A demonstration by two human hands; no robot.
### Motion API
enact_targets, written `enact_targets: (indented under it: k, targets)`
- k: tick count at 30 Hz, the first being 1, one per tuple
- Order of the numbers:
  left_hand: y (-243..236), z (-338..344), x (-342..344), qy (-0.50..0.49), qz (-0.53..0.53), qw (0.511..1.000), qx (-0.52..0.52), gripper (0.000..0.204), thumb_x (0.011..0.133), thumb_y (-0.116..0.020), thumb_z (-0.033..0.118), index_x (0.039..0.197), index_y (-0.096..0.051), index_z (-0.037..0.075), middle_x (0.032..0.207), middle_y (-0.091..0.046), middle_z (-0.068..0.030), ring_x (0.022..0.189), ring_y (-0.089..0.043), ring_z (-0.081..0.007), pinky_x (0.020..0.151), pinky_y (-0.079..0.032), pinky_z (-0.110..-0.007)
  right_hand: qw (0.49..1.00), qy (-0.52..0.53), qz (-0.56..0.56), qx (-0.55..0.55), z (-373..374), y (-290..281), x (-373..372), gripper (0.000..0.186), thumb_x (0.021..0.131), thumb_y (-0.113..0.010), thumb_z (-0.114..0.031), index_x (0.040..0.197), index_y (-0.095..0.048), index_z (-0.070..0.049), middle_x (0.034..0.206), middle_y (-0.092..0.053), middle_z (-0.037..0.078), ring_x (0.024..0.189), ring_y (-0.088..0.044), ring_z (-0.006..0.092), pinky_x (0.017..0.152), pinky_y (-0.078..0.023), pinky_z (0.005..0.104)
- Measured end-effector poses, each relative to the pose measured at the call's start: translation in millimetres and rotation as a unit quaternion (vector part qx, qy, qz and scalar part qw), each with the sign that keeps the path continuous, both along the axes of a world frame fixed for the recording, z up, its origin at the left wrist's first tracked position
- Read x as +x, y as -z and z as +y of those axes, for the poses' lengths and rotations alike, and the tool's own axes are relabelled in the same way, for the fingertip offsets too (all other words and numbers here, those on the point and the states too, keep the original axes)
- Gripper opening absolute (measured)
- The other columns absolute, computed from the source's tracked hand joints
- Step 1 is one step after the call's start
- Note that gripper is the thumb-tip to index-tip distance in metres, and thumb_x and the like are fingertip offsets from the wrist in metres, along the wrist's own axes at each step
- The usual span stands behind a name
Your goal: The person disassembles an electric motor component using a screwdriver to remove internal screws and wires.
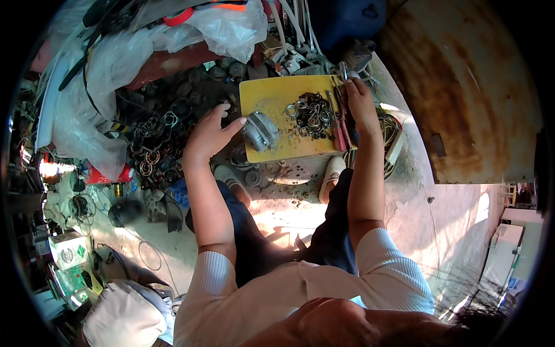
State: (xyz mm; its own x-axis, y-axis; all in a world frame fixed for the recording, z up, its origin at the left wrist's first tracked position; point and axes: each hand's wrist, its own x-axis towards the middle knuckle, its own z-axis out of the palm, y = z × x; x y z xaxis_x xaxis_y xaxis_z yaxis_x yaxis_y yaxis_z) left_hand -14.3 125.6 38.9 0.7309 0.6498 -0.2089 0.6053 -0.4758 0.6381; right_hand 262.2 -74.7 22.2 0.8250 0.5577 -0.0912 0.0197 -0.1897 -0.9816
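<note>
My left hand (213, 134) is beside the left edge of a low yellow board (259, 92), its fingers spread apart. The thumb tip reaches a grey, ribbed, rounded metal part (261, 132) lying on the board. My right hand (362, 105) is at the board's far right corner, fingers closed by a shiny metal piece (345, 70) whose kind I cannot make out. A heap of metal rings and small dark parts (313, 115) lies mid-board. Right of it are a long screwdriver-like tool (331, 107) and red-handled pliers (341, 124).
Dark loose metal parts (153, 136) pile up on the left, near clear plastic sheeting (92, 115). A rusty metal sheet (462, 87) stands at the right. Coiled cable (390, 141) lies right of the board. My feet in woven shoes (232, 180) are just below it.
</note>
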Motion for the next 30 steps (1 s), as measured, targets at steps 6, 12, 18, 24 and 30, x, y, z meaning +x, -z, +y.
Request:
enact_targets:
  k: [6, 12, 18, 24, 30]
  targets:
    - [-2.6, -42.3, 16.4, 0.056, 0.029, 0.997, 0.049, 0.111, 0.054, -0.083, 0.057, 0.141, -0.038, 0.005, 0.141, -0.043, -0.0199, 0.134, -0.04, -0.0348, 0.111, -0.023, -0.057, 0.995, -0.058, 0.055, 0.052, 4.2, -2.7, -10.6, 0.022, 0.092, -0.06, -0.018, 0.104, -0.061, 0.0, 0.073, -0.052, 0.001, 0.06, -0.048, 0.0104, 0.056, -0.042, 0.0258]
    - [5.9, -58.9, 33.7, 0.048, 0.076, 0.986, 0.14, 0.098, 0.054, -0.086, 0.043, 0.134, -0.042, 0.006, 0.131, -0.051, -0.0158, 0.125, -0.048, -0.0353, 0.11, -0.022, -0.061, 0.949, -0.095, 0.258, 0.154, 28.2, -0.6, -39.8, 0.011, 0.091, -0.056, -0.007, 0.099, -0.058, 0.001, 0.071, -0.053, 0.002, 0.059, -0.051, 0.0113, 0.055, -0.04, 0.0239]
    - [13.0, -38.3, 28.1, 0.098, -0.053, 0.987, 0.118, 0.086, 0.052, -0.087, 0.033, 0.127, -0.051, 0.01, 0.124, -0.055, -0.0111, 0.12, -0.052, -0.0319, 0.107, -0.027, -0.053, 0.93, -0.177, 0.292, 0.138, 30.8, 3.8, -39.3, 0.024, 0.09, -0.052, -0.004, 0.111, -0.057, 0.006, 0.078, -0.057, 0.006, 0.066, -0.055, 0.0133, 0.059, -0.045, 0.0257]
    - [21.4, -19.6, 41.3, 0.092, -0.107, 0.983, 0.115, 0.085, 0.052, -0.086, 0.033, 0.128, -0.053, 0.014, 0.127, -0.056, -0.0079, 0.122, -0.052, -0.0307, 0.112, -0.021, -0.057, 0.963, -0.216, 0.158, 0.004, 24.2, -11.2, -53.9, 0.044, 0.09, -0.048, 0.0, 0.133, -0.049, 0.006, 0.104, -0.061, 0.008, 0.085, -0.062, 0.0145, 0.074, -0.054, 0.0253]
    - [21.3, -14.3, 48.6, 0.114, -0.118, 0.983, 0.087, 0.083, 0.053, -0.086, 0.032, 0.127, -0.054, 0.013, 0.128, -0.056, -0.0095, 0.122, -0.051, -0.0307, 0.112, -0.023, -0.054, 0.959, -0.236, 0.158, 0.01, 32.6, 9.3, -56.8, 0.042, 0.09, -0.047, 0.0, 0.131, -0.048, 0.009, 0.105, -0.061, 0.012, 0.087, -0.063, 0.0174, 0.075, -0.057, 0.0294]
